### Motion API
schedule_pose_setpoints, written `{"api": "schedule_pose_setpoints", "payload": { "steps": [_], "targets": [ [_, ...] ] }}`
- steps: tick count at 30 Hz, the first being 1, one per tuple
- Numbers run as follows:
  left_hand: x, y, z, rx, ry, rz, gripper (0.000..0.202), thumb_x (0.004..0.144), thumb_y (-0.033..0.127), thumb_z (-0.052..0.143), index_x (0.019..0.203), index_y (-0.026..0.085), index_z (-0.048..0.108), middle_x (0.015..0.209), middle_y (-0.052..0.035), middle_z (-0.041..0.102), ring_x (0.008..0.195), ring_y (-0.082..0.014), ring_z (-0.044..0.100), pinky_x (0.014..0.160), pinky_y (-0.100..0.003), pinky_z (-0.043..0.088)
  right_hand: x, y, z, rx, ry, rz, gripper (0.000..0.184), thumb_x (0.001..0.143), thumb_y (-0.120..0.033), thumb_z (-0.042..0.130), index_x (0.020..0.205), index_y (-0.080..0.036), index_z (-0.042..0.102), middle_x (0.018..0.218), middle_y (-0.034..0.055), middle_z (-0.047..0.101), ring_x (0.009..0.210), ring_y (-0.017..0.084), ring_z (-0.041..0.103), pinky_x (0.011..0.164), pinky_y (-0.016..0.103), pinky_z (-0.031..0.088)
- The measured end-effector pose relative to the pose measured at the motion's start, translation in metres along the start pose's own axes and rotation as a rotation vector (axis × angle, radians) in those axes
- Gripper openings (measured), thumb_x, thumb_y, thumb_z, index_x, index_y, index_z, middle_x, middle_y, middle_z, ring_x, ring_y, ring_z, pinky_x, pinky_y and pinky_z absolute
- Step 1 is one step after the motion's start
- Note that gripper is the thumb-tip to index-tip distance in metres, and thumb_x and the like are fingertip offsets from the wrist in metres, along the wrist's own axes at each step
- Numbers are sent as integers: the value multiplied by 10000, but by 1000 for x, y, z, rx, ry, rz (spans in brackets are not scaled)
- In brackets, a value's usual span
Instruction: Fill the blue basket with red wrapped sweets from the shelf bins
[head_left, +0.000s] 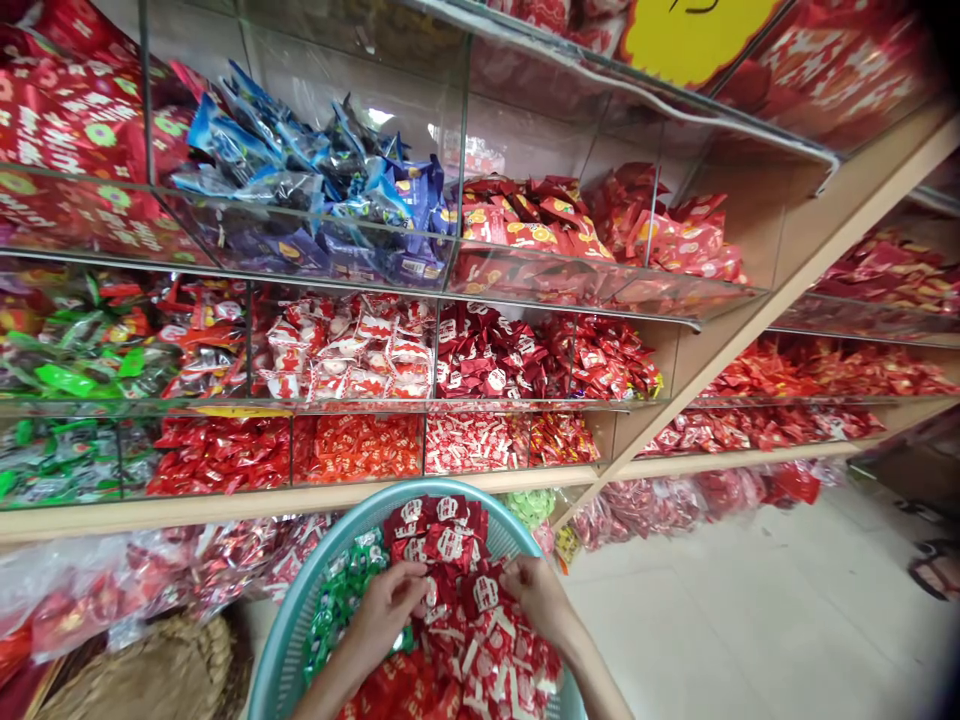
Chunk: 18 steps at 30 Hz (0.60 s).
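Note:
A teal plastic basket (279, 640) full of wrapped candies stands before me, below the shelves. Over its middle, my left hand (391, 602) pinches the edge of a dark red candy packet (436, 592). My right hand (541, 592), fingers curled, grips the edge of another dark red packet (486, 594). More such packets (450, 512) lie in rows at the basket's far side. Green-wrapped candies (346, 590) fill the left part, bright red ones (405, 690) the near part, and red-and-white ones (510, 665) the near right. My fingertips are partly hidden among the wrappers.
Clear-walled shelf bins hold blue packets (300, 170), dark red packets (491, 350), white-and-red candies (352, 345) and red-orange candies (367, 445). A wooden shelf edge (225, 508) runs just behind the basket. Bagged candies (675, 510) lie beneath. A round woven container (150, 670) sits at lower left.

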<state>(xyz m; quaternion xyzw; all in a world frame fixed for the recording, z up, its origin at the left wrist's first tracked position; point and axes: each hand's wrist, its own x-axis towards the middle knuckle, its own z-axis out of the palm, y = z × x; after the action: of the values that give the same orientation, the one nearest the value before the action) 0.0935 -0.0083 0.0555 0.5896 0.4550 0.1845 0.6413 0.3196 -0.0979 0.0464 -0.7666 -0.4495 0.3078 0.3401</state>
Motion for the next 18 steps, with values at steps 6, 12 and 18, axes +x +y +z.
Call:
{"api": "schedule_pose_setpoints", "payload": {
  "steps": [6,12,18],
  "targets": [
    [-2,3,1,25,-12,16,479,684,576,546,933,179,642,815,-40,697,708,-189,641,597,-268,430,3,6,9,-137,69,8,161,723,-244,472,567,-205,472,561,-18,506,577,136,459,546,242,309],
    [-2,2,0,26,-23,10,505,676,593,556,945,176,649,805,-40,701,716,-199,649,590,-269,432,-1,-2,13,-299,120,29,113,716,-159,502,661,-206,589,660,14,616,685,171,555,609,252,344],
    [3,4,-14,-2,65,53,518,666,629,564,946,201,647,893,-46,725,758,-214,672,642,-297,494,5,-27,-4,-444,150,14,139,806,-191,495,845,-211,627,805,55,676,782,200,604,638,259,341]
  ]
}}
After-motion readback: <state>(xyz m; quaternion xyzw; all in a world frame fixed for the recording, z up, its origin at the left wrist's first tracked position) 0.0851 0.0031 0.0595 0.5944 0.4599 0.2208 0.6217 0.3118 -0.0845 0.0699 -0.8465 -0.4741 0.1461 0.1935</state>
